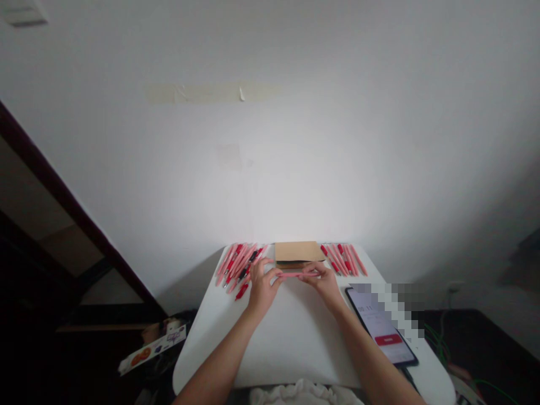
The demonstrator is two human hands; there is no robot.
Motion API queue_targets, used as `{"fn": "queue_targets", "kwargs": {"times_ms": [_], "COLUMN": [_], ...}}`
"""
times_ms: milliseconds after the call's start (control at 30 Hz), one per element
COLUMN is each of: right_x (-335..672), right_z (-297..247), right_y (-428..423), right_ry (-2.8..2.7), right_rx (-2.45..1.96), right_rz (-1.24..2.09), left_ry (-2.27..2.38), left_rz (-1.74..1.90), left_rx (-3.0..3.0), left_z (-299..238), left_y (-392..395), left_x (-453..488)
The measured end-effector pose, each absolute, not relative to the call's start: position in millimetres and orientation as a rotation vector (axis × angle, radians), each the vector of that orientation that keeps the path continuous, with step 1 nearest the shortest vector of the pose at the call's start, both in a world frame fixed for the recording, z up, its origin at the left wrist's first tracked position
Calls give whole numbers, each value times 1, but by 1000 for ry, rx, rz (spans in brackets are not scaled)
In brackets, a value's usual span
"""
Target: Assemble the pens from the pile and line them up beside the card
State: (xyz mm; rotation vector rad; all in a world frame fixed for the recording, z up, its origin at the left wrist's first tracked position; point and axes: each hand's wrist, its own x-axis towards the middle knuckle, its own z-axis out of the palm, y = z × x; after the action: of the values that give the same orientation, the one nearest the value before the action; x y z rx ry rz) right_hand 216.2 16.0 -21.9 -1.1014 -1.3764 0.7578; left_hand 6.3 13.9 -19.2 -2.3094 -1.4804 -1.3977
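A pink pen (290, 275) lies level between my two hands, above the middle of the white table. My left hand (262, 284) pinches its left end between thumb and fingers. At its right end, my right hand (321, 282) is closed around the pen. Just behind the hands is a brown cardboard box (297, 251) with a dark gap along its front. Beside my left hand lies a loose pile of pink, red and black pens (238, 261). More pink and red pens (345, 260) lie in a row to the right of the box.
The small white table (291, 343) stands against a pale wall (304, 140). A tablet or large phone (375, 323) with a lit screen lies on the table's right side, near my right forearm. Green cables (439, 340) hang beyond the right edge.
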Motion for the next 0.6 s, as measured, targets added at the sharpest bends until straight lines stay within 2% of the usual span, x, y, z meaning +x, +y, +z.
{"fn": "queue_targets", "kwargs": {"times_ms": [467, 600], "right_x": [210, 215], "right_z": [-18, -19], "right_y": [15, 19], "right_ry": [-903, -796], "right_rx": [-719, -640], "right_rz": [1365, 1406], "left_ry": [-1391, -1406], "left_rz": [-1386, -1403], "left_rx": [-2451, -2445], "left_z": [-25, -25], "left_y": [14, 14], "left_x": [12, 11]}}
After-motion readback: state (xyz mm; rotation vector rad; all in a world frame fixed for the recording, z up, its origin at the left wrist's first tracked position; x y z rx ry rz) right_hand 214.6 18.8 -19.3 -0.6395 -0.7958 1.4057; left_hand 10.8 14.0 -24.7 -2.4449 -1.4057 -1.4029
